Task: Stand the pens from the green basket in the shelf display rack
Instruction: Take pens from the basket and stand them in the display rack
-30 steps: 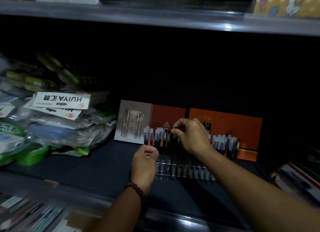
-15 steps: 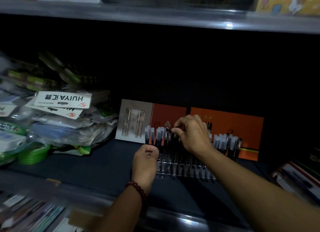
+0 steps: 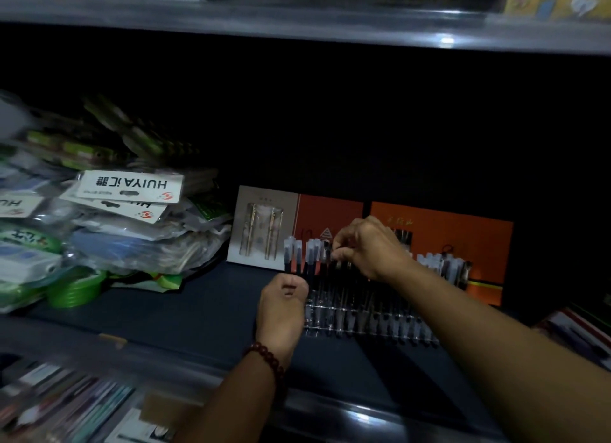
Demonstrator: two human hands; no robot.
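On the dark shelf (image 3: 198,313) in front of us stands a clear display rack (image 3: 363,325). It is full of pens (image 3: 309,254) that stand up in rows. Most have dark bodies and pale caps.

Our right hand (image 3: 372,247) reaches over the far left part of the rack. Its thumb and first finger pinch the top of one dark pen (image 3: 327,255), which stands among the others in the far row. The other fingers of that hand are bent.

Our left hand (image 3: 284,305) is nearer to us, just beside the left end of the rack. Its fingers are curled in, and we cannot tell if it holds anything. A string of red beads (image 3: 266,356) goes round that wrist.

Behind the rack, flat boxes lean up at the back of the shelf. On the left is a grey card (image 3: 261,226) with two gold pens in it. To its right are orange boxes (image 3: 456,234).

Far to the left lies a big pile of plastic packs (image 3: 132,234) with white labels. Near the bottom of the pile is a green round thing (image 3: 74,288), and it is too blurry for us to tell what it is.

Above it all runs another shelf (image 3: 297,29) with a shiny edge.
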